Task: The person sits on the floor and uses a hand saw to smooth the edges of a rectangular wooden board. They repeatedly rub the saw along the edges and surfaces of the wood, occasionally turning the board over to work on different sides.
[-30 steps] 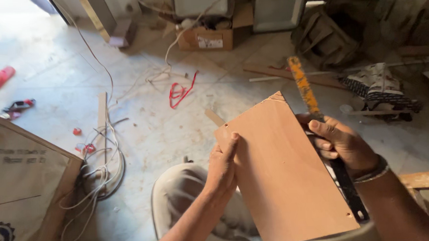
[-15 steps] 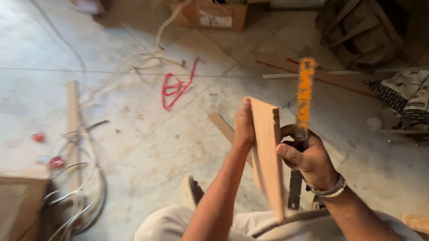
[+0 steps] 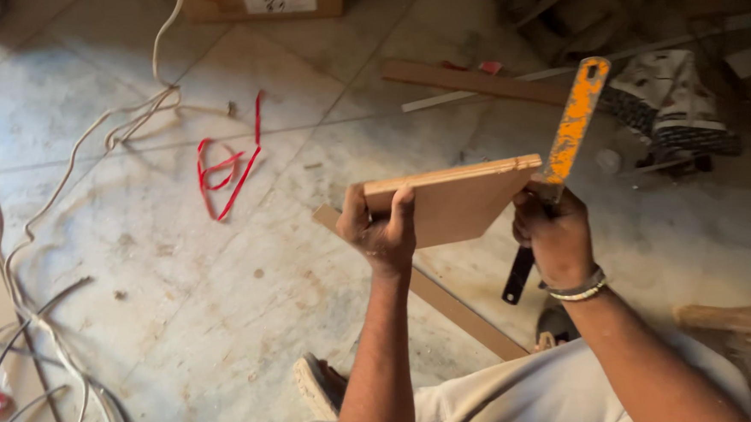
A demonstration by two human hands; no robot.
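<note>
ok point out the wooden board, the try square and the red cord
wooden board (image 3: 465, 206), head view, on its brown face
try square (image 3: 575, 122), head view, on its orange blade
red cord (image 3: 223, 169), head view, on its tangled loops

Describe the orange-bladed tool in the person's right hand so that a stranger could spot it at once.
Start at the brown wooden board held up in mid-frame over the tiled floor. At its right edge the right hand grips a try square. Its worn orange blade rises up and to the right, its dark stock hangs below the fist; the wooden strips nearby are brown.
</note>
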